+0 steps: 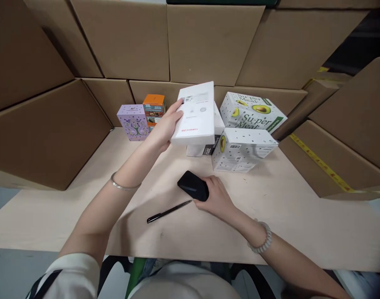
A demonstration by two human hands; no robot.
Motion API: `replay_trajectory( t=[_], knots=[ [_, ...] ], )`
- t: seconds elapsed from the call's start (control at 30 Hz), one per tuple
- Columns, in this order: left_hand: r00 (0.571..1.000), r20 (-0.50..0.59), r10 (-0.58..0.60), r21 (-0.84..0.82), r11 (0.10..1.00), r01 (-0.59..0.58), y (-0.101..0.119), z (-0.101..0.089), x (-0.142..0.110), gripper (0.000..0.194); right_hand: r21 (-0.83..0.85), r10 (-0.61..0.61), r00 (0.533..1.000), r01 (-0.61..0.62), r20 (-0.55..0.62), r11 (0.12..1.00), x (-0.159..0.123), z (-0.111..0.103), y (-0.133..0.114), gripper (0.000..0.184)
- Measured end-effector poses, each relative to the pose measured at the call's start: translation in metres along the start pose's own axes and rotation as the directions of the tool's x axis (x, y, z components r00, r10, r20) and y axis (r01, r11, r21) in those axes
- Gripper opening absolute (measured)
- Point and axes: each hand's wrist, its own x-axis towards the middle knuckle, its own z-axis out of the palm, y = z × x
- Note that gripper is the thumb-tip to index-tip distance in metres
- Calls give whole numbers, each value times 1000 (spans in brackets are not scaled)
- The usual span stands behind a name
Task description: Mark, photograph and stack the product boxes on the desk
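Head view: the white box [196,118] is held aloft by the left hand [169,124], its left edge pinched between thumb and fingers, its printed face turned up. The black slab [192,185] is gripped low over the table [302,232] by the right hand [218,195], fingers curled about its right end; whether the table is touched by it cannot be told. A bangle [123,188] is worn on the left wrist, a coiled band [267,237] on the right.

The pen [168,212] is laid slantwise on the table, its tip pointed toward the right hand. Behind the white box, a labelled box [195,150] is partly hidden. To its right, two avocado-printed boxes are seen, the front one [239,151] set just before the rear one [254,110]. At the left, the purple box [133,122] is placed beside the orange box [154,101], which is partly covered by it. The table is walled in by cartons [205,41], one at the right being crossed by yellow tape [320,162].
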Motion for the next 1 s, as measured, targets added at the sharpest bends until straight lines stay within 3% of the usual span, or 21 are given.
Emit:
replay_trajectory(
  t=[0.13, 0.23, 0.33, 0.37, 0.43, 0.5, 0.57, 0.63, 0.73, 0.9, 1.0],
  knots=[
    [998, -10, -63, 191, 979, 64, 8, 29, 51, 71, 16, -3, 997, 2, 72, 1000, 2, -1, 1, 64],
    [999, -31, -42, 367, 929, 51, 7, 40, 70, 69, 21, -4, 996, 3, 88, 1000, 3, -1, 2, 66],
    [974, -160, 158, 650, 759, -16, 4, 43, 63, 53, 17, -4, 995, 2, 98, 1000, 3, 0, 4, 65],
    [953, -141, 269, 723, 685, -86, 3, 42, 55, 48, 14, -7, 995, 6, 98, 1000, 3, 0, 5, 64],
    [889, 6, 458, 776, 558, -293, 1, 41, 34, 48, 9, -24, 996, 23, 86, 1000, 3, 2, 7, 63],
    [796, 228, 561, 784, 380, -491, -2, 38, 14, 48, 8, -48, 997, 48, 67, 999, 2, 3, 7, 64],
    [732, 387, 560, 790, 207, -576, -6, 36, 2, 47, 4, -71, 996, 70, 55, 998, 3, 3, 7, 67],
    [711, 454, 537, 795, 116, -595, -11, 35, 1, 41, -10, -81, 995, 82, 64, 997, 3, 3, 6, 68],
    [711, 463, 530, 793, 112, -599, -15, 34, 14, 38, -37, -85, 992, 89, 92, 995, 4, 0, 4, 65],
    [743, 429, 514, 774, 215, -596, -21, 40, 41, 39, -67, -97, 990, 104, 104, 992, 5, -2, 3, 67],
    [712, 423, 560, 726, 261, -637, -27, 40, 45, 40, -66, -117, 987, 124, 106, 990, 4, -3, 5, 67]
  ],
)
